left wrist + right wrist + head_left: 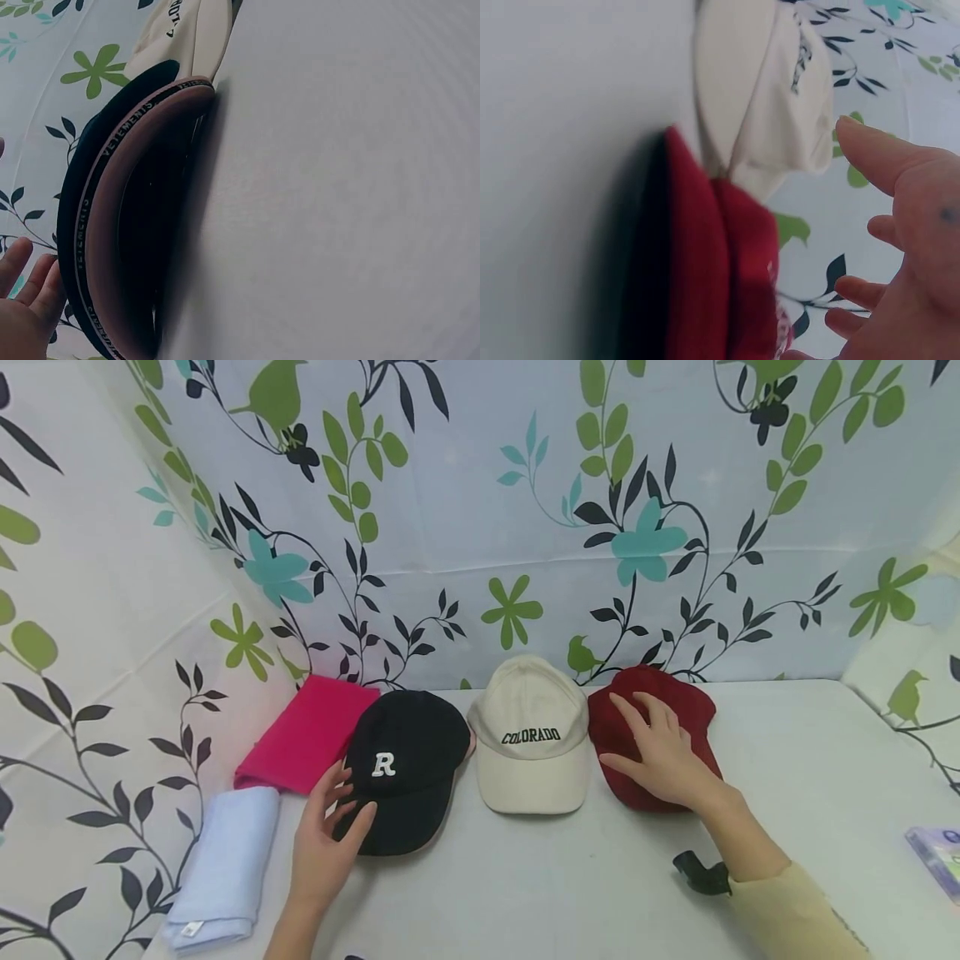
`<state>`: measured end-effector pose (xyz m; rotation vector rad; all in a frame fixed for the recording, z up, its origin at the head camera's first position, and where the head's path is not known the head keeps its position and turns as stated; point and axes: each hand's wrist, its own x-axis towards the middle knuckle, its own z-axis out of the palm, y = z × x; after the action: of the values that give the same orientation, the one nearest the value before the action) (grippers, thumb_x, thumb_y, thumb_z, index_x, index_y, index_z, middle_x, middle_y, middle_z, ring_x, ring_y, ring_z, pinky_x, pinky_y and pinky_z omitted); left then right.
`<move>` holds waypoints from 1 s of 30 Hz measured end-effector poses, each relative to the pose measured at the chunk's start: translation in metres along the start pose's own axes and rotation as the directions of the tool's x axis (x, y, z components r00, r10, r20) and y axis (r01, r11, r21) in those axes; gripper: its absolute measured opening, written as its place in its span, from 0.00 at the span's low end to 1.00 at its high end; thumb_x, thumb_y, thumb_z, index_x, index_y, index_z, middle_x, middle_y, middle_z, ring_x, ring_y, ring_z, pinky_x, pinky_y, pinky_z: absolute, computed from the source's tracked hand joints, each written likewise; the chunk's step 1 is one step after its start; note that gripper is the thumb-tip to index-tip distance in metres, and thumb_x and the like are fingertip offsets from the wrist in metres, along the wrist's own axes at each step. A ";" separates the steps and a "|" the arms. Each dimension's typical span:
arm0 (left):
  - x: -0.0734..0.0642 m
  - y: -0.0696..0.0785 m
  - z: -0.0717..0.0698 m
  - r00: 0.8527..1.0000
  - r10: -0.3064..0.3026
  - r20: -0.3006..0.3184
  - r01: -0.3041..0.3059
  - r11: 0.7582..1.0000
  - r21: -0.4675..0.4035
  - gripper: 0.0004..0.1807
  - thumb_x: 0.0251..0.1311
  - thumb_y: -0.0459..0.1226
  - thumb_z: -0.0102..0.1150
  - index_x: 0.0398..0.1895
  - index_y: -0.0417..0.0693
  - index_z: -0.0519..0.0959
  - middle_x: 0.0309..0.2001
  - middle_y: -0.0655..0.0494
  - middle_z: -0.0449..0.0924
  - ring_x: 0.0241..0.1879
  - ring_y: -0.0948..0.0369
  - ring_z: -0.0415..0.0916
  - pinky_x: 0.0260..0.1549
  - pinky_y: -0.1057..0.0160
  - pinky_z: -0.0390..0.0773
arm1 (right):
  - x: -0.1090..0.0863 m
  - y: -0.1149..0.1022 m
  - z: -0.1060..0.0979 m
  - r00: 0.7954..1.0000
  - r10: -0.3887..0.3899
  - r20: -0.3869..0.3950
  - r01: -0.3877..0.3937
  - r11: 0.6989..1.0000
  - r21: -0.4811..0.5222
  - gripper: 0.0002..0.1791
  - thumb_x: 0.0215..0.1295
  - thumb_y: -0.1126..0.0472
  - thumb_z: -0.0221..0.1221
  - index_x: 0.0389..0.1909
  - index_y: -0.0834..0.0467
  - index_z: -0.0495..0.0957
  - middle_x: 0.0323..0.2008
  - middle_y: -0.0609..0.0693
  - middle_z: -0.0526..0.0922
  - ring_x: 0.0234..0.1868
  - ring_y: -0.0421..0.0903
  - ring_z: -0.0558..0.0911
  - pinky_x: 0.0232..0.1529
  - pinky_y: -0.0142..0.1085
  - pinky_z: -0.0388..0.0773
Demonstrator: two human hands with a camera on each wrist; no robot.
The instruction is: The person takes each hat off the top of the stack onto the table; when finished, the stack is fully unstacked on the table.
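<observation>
Three baseball caps sit in a row: a black cap (416,735) with a white R, a cream cap (528,781) lettered COLORADO, and a dark red cap (622,789). My left hand (324,839) is at the left side of the black cap's brim, thumb and fingers spread apart. In the left wrist view, the brim (82,225) shows a pinkish underside and a lettered band. Over the red cap, my right hand (663,756) hovers with fingers spread. The right wrist view shows that hand (922,240) above the red cap, gripping nothing.
Left of the black cap lies a folded bright pink cloth (311,727), with a folded light blue towel (228,860) nearer me. A small purple-and-white packet (937,860) is at the table's right edge. A leaf-and-bird patterned fabric (465,527) hangs behind the white table (570,893).
</observation>
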<state>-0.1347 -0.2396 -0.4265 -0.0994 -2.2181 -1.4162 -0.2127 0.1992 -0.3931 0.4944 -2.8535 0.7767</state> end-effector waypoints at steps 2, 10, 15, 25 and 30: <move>0.000 -0.001 -0.001 1.000 0.001 -0.003 -0.001 1.000 0.007 0.39 0.57 0.26 0.69 0.73 0.42 0.65 0.64 0.44 0.72 0.57 0.53 0.71 0.52 0.78 0.72 | 0.003 -0.006 0.001 1.000 -0.012 -0.006 0.012 1.000 0.008 0.50 0.62 0.52 0.69 0.79 0.55 0.50 0.73 0.66 0.49 0.73 0.68 0.47 0.60 0.78 0.50; -0.001 -0.005 -0.003 1.000 -0.030 -0.007 0.030 0.998 0.055 0.38 0.59 0.29 0.69 0.73 0.43 0.65 0.64 0.46 0.72 0.58 0.53 0.71 0.53 0.79 0.69 | 0.018 -0.029 0.012 0.997 -0.069 -0.022 0.070 0.996 0.059 0.49 0.63 0.51 0.68 0.79 0.56 0.51 0.73 0.65 0.51 0.73 0.65 0.49 0.64 0.74 0.52; 0.000 -0.010 -0.006 0.998 -0.056 -0.008 0.056 0.994 0.089 0.39 0.59 0.31 0.70 0.73 0.41 0.65 0.65 0.45 0.71 0.60 0.52 0.70 0.53 0.80 0.68 | 0.028 -0.043 0.021 0.995 -0.100 -0.028 0.102 0.988 0.119 0.48 0.64 0.52 0.68 0.79 0.56 0.52 0.73 0.63 0.52 0.72 0.63 0.51 0.64 0.71 0.54; 0.001 -0.020 -0.011 0.995 -0.096 -0.008 0.096 0.983 0.153 0.38 0.60 0.33 0.70 0.73 0.41 0.64 0.66 0.44 0.72 0.60 0.51 0.71 0.51 0.83 0.66 | 0.047 -0.078 0.039 0.987 -0.154 -0.044 0.159 0.968 0.196 0.45 0.66 0.53 0.67 0.78 0.56 0.54 0.71 0.61 0.58 0.70 0.60 0.57 0.63 0.66 0.63; 0.002 -0.023 -0.013 0.991 -0.132 0.012 0.129 0.981 0.148 0.38 0.62 0.35 0.68 0.74 0.41 0.63 0.67 0.43 0.70 0.61 0.49 0.70 0.51 0.84 0.65 | 0.054 -0.091 0.046 0.982 -0.181 -0.053 0.189 0.943 0.274 0.45 0.66 0.54 0.67 0.78 0.57 0.55 0.70 0.62 0.60 0.70 0.59 0.61 0.64 0.58 0.68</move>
<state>-0.1383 -0.2619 -0.4401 0.0831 -2.3762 -1.3178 -0.2338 0.0866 -0.3784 0.7687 -2.6333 1.1434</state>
